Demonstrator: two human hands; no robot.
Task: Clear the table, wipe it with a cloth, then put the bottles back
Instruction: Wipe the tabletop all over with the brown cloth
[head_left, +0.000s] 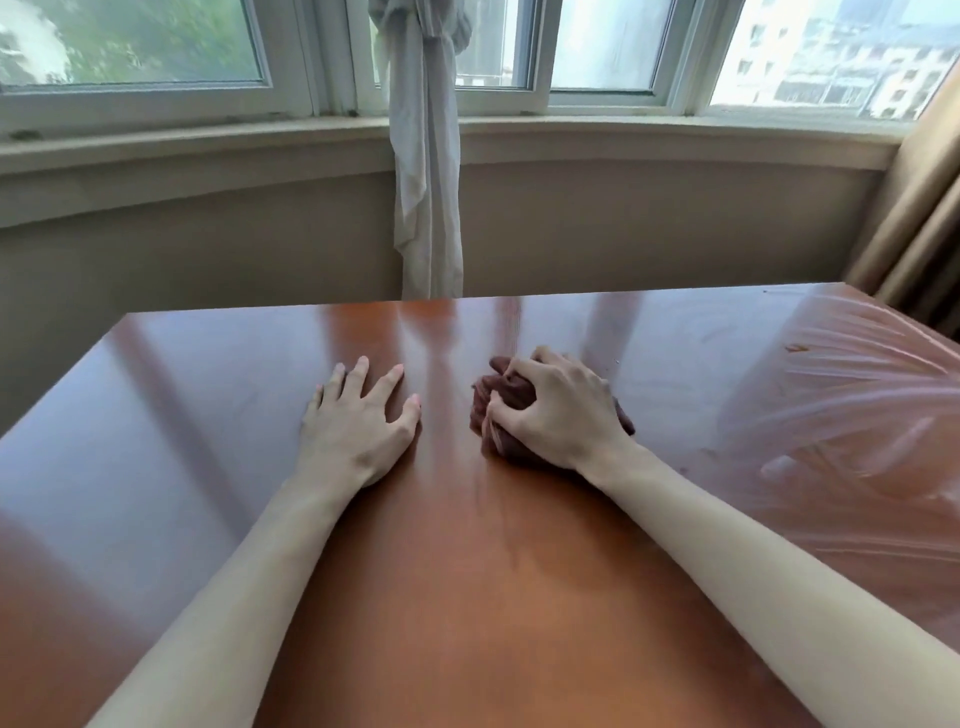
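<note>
A glossy reddish-brown wooden table (467, 597) fills the lower view. My right hand (558, 410) grips a bunched dark brown cloth (491, 402) and presses it onto the tabletop near the middle. My left hand (358, 421) lies flat on the wood to the left of the cloth, fingers spread and straight. No bottles are in view.
Streaky wipe marks (831, 395) show on the table's right part. Beyond the far edge are a beige wall, a window sill (208, 150) and a tied white curtain (426, 197). A tan drape (919, 234) hangs at the right.
</note>
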